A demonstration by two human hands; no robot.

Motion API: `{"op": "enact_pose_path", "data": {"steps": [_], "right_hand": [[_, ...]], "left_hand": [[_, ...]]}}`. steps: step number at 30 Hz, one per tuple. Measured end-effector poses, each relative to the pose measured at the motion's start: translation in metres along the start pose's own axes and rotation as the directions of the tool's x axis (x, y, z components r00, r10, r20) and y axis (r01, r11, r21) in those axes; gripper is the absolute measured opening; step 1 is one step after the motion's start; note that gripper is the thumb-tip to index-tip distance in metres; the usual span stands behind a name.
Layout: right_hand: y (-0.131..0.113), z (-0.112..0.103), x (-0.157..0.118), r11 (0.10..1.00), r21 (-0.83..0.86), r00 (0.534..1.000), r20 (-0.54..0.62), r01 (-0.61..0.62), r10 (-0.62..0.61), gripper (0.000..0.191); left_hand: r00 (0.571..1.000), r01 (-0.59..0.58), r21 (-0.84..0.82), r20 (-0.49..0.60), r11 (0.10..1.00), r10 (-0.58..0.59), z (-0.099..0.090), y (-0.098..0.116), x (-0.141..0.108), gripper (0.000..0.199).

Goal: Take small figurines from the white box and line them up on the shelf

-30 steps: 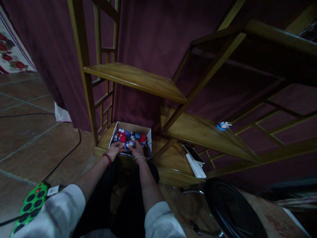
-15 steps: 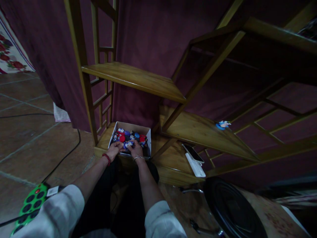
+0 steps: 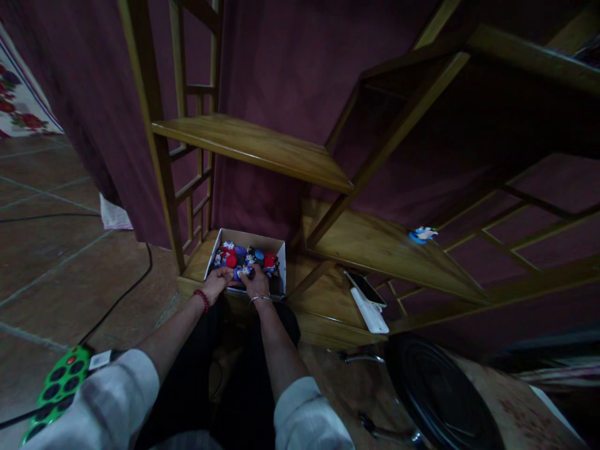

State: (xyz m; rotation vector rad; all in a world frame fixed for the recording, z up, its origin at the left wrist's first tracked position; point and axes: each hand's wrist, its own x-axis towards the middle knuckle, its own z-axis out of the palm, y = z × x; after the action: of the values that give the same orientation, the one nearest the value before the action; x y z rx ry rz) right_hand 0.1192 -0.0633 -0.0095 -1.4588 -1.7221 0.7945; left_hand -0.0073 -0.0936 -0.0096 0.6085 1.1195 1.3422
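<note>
A white cardboard box [image 3: 283, 257] on the low wooden shelf holds several small toy figurines [image 3: 230, 257] in red, blue, purple and white. Over its near edge, both my hands meet at one purple-and-white figurine [image 3: 243, 272]. My left hand [image 3: 217, 282], with a red bead bracelet at the wrist, pinches the figurine's left side. From the right, my right hand [image 3: 257, 282], below which a silver bangle shows, has its fingers closed on the same figurine. My fingers partly cover it.
A blue-and-white figurine [image 3: 422, 234] stands on the shelf to the right. Below it, a dark-screened phone [image 3: 365, 289] leans beside a white object [image 3: 370, 311]. A wooden shelf board [image 3: 253, 150] overhangs behind the box. A black round stool [image 3: 443, 397] and green power strip [image 3: 59, 387] are nearby.
Both hands stay at the box with the figurine between them. My right hand has shifted very slightly, and the view has moved a little.
</note>
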Motion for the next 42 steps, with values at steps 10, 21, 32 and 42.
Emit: {"op": "enact_pose_path", "data": {"steps": [10, 21, 32, 42], "right_hand": [[-0.004, 0.003, -0.002, 1.0, -0.015, 0.998, -0.052, -0.021, 0.02, 0.029], [-0.009, 0.0, -0.005, 0.998, -0.02, 0.997, -0.045, 0.067, -0.068, 0.026], [-0.012, -0.001, -0.005, 0.991, -0.019, 0.99, -0.047, 0.135, -0.135, 0.023], [-0.009, 0.001, -0.004, 0.99, -0.01, 0.989, -0.052, 0.141, -0.141, 0.022]], "left_hand": [[1.0, -0.006, -0.047, 0.028, 0.999, 0.008, 0.0, 0.001, -0.001, 0.03], [1.0, -0.004, -0.117, -0.012, 0.993, 0.003, 0.002, 0.004, -0.001, 0.028], [1.0, 0.003, -0.15, 0.026, 0.989, 0.001, -0.001, 0.004, -0.001, 0.024], [1.0, 0.015, -0.179, 0.0, 0.984, -0.015, -0.001, 0.005, -0.002, 0.018]]}}
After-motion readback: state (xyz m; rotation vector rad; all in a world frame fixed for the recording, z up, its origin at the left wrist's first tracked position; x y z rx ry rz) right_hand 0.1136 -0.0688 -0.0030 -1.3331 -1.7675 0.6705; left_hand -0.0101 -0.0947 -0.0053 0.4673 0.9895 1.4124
